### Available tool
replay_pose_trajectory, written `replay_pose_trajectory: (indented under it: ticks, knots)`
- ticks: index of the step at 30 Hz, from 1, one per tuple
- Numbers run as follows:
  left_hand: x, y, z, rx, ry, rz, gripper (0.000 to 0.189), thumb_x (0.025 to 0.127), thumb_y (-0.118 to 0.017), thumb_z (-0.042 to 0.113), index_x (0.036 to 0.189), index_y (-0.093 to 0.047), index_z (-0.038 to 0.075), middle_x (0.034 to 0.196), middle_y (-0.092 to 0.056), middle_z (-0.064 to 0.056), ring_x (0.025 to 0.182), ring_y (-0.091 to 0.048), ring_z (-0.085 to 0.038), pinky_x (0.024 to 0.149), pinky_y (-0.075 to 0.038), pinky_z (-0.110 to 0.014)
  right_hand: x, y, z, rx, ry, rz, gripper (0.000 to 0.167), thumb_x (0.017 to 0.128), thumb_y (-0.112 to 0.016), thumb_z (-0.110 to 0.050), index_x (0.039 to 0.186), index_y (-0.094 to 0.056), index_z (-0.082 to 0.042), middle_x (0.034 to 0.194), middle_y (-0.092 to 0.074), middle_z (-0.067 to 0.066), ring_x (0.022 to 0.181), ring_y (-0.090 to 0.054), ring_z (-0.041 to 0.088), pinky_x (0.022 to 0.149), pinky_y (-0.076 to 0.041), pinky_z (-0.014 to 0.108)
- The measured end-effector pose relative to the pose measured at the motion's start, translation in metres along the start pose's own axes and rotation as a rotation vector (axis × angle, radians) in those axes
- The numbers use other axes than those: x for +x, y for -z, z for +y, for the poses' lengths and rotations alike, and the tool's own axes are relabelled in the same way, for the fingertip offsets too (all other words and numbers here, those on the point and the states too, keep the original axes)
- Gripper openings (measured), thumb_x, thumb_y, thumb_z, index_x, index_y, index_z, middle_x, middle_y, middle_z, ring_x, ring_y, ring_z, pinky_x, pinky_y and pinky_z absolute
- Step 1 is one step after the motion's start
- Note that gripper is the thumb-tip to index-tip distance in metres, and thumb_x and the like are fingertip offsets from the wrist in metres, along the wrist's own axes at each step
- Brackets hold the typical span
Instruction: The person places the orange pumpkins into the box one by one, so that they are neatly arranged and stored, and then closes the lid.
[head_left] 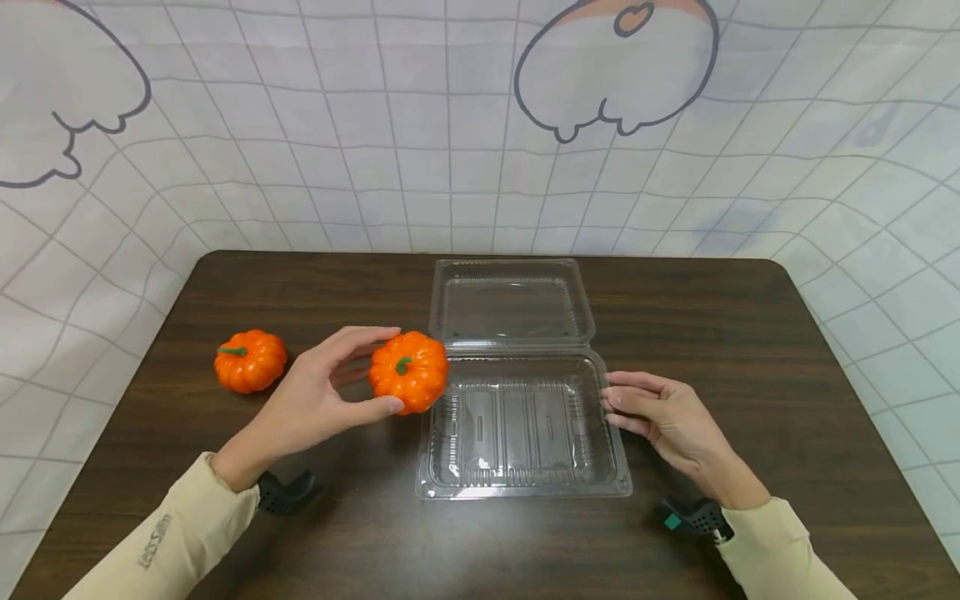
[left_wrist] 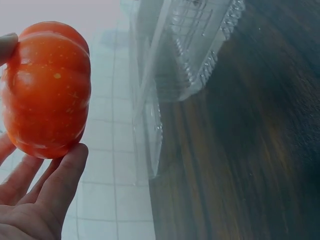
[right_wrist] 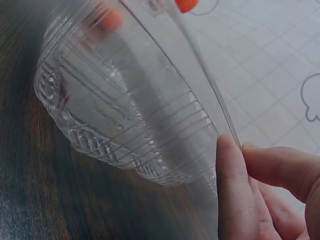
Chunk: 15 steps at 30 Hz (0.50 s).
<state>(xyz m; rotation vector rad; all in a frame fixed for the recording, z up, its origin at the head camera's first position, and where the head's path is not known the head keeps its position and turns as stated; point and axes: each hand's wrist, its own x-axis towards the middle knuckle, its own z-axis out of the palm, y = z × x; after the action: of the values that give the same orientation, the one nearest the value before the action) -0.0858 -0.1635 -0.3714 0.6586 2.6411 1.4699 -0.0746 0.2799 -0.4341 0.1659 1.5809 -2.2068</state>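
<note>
Between its thumb and fingers my left hand (head_left: 318,396) holds a small orange pumpkin (head_left: 409,372) with a green stem. This pumpkin is up off the table, at the left edge of a clear plastic clamshell box (head_left: 517,425). In the left wrist view the same pumpkin (left_wrist: 47,90) shows its glossy ribbed side. The box stands with its lid (head_left: 512,302) folded back flat toward the wall. On the box's right side, my right hand (head_left: 671,421) pinches the rim; the right wrist view shows thumb and fingertip (right_wrist: 229,150) meeting on that thin edge.
A second orange pumpkin (head_left: 251,361) lies on the dark wooden table (head_left: 712,325), left of my left hand. A white grid-patterned cloth (head_left: 420,125) with drawn figures rises behind the table and along its sides.
</note>
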Motion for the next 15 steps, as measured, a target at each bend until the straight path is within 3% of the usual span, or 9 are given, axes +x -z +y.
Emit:
replay_pose_trajectory:
  ticks: [10,15]
  knots:
    - [0.015,-0.011,0.009,-0.024,-0.007,-0.037,0.072,0.080,-0.091,0.027,0.144,-0.058,0.026,0.139,-0.062,0.007,0.124,-0.065,-0.015,0.105,-0.058,-0.037,0.002,-0.001,-0.001,0.008,-0.008,0.016,0.024,0.098,-0.066,0.003,0.112,-0.075,-0.014,0.101,-0.080,0.000,0.092,-0.078,0.012,0.084,-0.064,0.026]
    - [0.021,-0.018,0.013,-0.038,-0.017,-0.055,0.071,0.081,-0.091,0.027,0.144,-0.058,0.027,0.140,-0.062,0.007,0.125,-0.065,-0.016,0.106,-0.058,-0.038,0.001,-0.001,-0.002,0.009,-0.015,0.009,0.023,0.098,-0.067,0.001,0.114,-0.074,-0.014,0.101,-0.080,0.000,0.094,-0.078,0.011,0.085,-0.064,0.026]
